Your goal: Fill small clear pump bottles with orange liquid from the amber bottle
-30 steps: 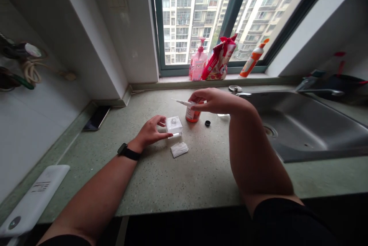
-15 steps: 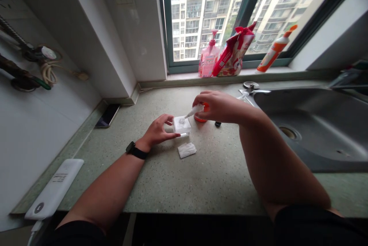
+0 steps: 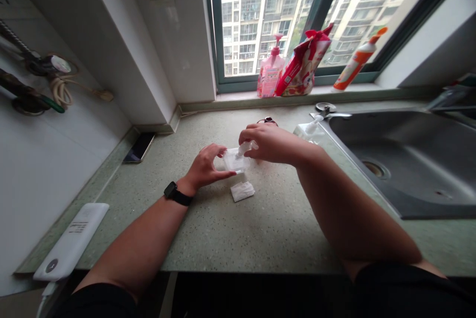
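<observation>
My left hand [image 3: 207, 167] is closed around a clear square container [image 3: 233, 162], thumb along its near side and fingertips at its far left corner. The container rests on the counter. A small translucent white nozzle-like piece [image 3: 243, 149] is pinched in my right hand [image 3: 262, 140], against the container's top; its exact kind is unclear. Just in front of the container lies a folded white tissue [image 3: 242, 191]. Behind my right hand shows the dark round top of a reddish container [image 3: 268, 120], its lower part hidden.
A clear pump bottle [image 3: 309, 130] stands beside the steel sink [image 3: 403, 159]. On the sill are a pink pump bottle [image 3: 270, 76], a red bag [image 3: 307, 68] and an orange-and-white bottle [image 3: 355, 66]. A phone [image 3: 139, 147] and a white power bank [image 3: 72, 241] lie at left.
My right hand has shifted left with the nozzle-like piece, which now stands steeper over the container. The orange area and black cap by my right hand are now covered. My left hand stays put.
</observation>
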{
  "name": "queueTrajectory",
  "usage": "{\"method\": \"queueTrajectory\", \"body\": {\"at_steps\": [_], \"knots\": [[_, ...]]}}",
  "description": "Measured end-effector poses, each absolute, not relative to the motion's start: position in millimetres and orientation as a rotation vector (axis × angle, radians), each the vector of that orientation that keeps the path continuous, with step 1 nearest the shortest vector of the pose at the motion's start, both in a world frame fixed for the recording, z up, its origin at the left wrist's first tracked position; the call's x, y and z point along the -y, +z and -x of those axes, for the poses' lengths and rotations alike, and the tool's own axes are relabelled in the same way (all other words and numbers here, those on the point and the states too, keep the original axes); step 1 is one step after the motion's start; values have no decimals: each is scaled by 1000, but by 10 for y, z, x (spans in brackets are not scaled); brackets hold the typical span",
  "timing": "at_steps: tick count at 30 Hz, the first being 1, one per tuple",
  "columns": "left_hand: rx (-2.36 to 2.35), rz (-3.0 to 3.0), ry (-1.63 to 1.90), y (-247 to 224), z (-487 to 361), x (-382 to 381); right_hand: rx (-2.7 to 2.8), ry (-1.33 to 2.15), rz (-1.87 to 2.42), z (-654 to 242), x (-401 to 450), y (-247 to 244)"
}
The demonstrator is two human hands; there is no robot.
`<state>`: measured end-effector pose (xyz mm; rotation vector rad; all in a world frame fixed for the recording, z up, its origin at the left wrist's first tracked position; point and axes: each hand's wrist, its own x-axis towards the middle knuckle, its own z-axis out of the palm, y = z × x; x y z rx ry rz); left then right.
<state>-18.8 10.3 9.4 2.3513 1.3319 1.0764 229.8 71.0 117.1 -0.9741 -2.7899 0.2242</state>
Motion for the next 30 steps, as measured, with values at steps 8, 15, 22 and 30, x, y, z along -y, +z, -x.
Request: {"method": "queueTrajectory", "body": {"at_steps": [8,15,22,30], "knots": [[-1287,-2297,1108,56,194,-100,2888,211,915,-2166,-716,1113],[-1244,-2232,1097,5,205,-147,2887,223,869,-2169,-748,1080],[-1149,-2181,1072,-8,202,-170,2921,231,790,-2144,-736,1076],[-1168,-2136,1046,-30,218,-175,2950,189,855,-2125,-724,1106]]}}
